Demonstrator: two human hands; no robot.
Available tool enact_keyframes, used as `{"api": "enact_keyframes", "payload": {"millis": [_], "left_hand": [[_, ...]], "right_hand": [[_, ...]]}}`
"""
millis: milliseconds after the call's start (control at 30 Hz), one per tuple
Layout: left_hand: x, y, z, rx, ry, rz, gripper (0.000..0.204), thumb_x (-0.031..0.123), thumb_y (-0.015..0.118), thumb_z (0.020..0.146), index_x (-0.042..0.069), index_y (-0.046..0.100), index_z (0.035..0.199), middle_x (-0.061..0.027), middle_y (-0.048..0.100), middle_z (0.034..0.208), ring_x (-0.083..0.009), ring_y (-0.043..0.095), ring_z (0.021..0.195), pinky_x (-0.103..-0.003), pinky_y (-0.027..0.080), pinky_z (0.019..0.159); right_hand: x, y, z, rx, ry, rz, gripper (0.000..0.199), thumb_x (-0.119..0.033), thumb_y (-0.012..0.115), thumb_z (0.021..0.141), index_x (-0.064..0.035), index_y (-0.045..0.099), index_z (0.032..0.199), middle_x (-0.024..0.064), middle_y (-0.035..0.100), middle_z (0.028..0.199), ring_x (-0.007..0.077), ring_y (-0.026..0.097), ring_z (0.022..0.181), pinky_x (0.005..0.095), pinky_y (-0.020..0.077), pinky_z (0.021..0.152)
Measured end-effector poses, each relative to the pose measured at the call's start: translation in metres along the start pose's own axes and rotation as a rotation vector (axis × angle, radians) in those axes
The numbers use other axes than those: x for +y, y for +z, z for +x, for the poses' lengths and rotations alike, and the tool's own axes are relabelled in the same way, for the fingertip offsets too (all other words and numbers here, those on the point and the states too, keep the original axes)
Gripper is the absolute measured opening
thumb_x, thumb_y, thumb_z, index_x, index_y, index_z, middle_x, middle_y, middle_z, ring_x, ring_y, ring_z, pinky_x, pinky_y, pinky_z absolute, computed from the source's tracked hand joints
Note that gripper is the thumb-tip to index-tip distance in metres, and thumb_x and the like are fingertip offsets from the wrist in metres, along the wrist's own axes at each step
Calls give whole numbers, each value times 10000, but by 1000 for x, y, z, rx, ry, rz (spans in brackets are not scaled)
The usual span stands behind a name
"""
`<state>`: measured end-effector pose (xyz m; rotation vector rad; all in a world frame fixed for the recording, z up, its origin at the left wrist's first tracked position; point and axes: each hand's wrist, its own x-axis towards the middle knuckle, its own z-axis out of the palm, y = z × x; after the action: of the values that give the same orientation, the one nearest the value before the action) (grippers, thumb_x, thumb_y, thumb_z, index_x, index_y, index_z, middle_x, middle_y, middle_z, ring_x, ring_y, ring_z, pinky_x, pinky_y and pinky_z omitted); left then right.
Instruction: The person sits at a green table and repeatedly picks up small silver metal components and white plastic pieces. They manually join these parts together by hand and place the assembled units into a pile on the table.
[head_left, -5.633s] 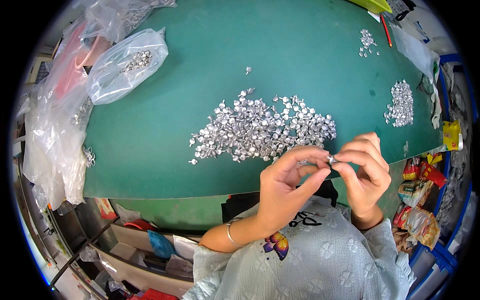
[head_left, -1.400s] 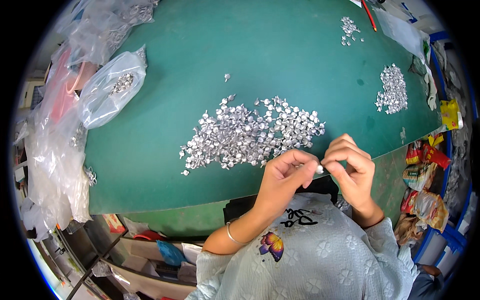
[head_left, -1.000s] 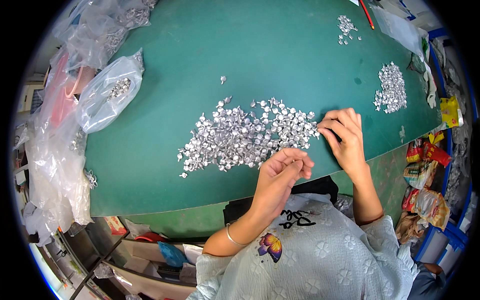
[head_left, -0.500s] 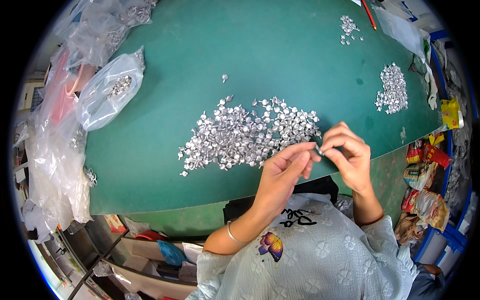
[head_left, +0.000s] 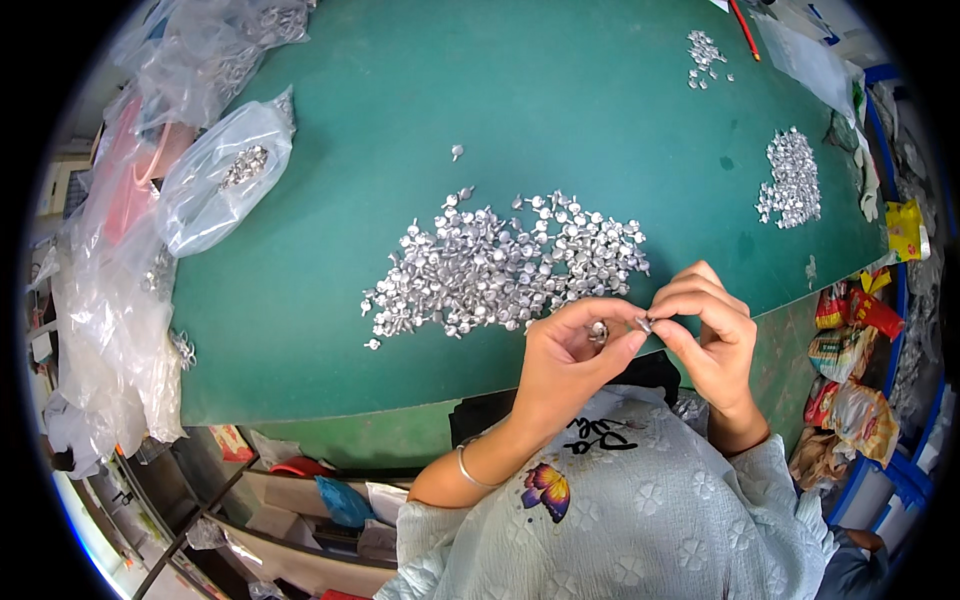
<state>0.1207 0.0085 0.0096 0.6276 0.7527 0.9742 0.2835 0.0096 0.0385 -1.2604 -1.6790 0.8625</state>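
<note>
I have a small silvery metal piece pinched where my 2 hands meet, above the green tabletop and close to its near edge. My right hand comes in with thumb and forefinger closed on the piece, the other fingers curled behind. My left hand makes a rounded loop of thumb and forefinger, their tips drawn together at the same piece. A 2nd silvery piece shows inside that loop; I cannot tell whether it sits against my palm or lies beyond it.

Just past my left hand spreads a large heap of similar round-headed pieces with short stems, with 1 stray piece lying apart on its far side. Over to the right lie a denser, smaller cluster and, farther off, a thin scatter near a red stick. On the left, a clear plastic bag holds more metal pieces, next to crumpled clear plastic. A thin bracelet circles my left wrist, and my pale shirt carries a butterfly print.
</note>
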Motion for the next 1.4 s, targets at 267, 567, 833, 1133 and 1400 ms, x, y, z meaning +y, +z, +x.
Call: {"api": "enact_keyframes", "payload": {"millis": [267,567,833,1133,1400], "left_hand": [[-9,-13,2,-155,-355,-367,108,114,550,916,9,576,905,-65,622,852,-78,539,730,-216,430,624],[-10,-11,-1,-77,-270,-269,119,86,499,932,8,564,994,-87,603,966,-112,545,815,-239,449,714],[-10,-9,4,-17,-303,-203,240,158,546,929,-23,590,1081,-46,600,890,-84,526,764,-230,444,686],[-10,-20,11,-148,-439,-437,183,141,599,898,-8,634,999,-11,588,799,-71,523,698,-216,423,616],[-3,-12,1,-28,-124,-155,126,24,631,850,3,653,972,-32,634,891,-38,534,736,-170,422,613]], "right_hand": [[15,-1,-4,41,134,-133,57,-10,666,750,12,626,783,101,622,755,221,546,703,315,421,668],[45,11,-2,106,44,-612,182,-57,733,681,-28,639,834,67,582,830,246,511,796,352,381,711],[20,1,-5,34,112,19,129,20,694,705,-23,683,827,75,626,803,189,544,760,299,421,693],[7,-2,-2,-54,-55,-72,179,-27,723,661,-60,716,837,76,602,910,204,488,795,305,409,702],[-3,2,-4,33,-82,-150,179,-26,735,650,-5,661,812,86,611,857,225,526,770,319,409,686]]}}
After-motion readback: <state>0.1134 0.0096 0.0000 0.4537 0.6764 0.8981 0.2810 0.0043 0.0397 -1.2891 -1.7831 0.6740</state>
